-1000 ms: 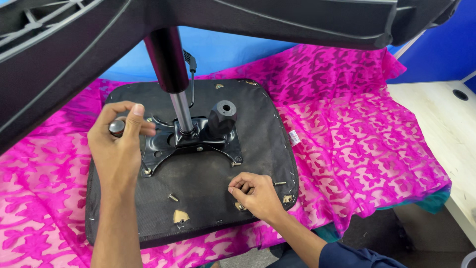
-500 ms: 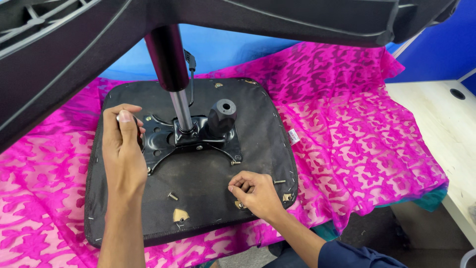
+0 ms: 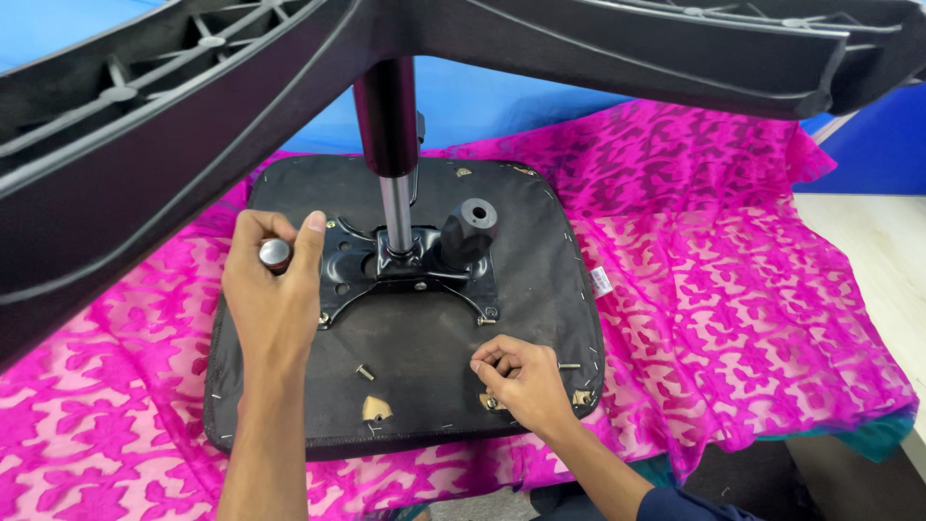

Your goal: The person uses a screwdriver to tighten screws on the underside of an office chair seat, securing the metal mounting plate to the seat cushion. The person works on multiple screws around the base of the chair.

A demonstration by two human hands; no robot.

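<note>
a bright pink patterned lace cloth point(image 3: 733, 280) is lying spread under the work, draping over the front edge. a pale wooden surface point(image 3: 868, 241) is showing at right, and a blue wall panel point(image 3: 873, 154) is standing behind it.

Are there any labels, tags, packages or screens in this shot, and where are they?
Small white rectangular fabric tag: sticks out from the right edge of the black upturned chair seat, lying on the pink patterned cloth; faint dark markings, too small to make out.
No packages, signs or screens show.
</note>
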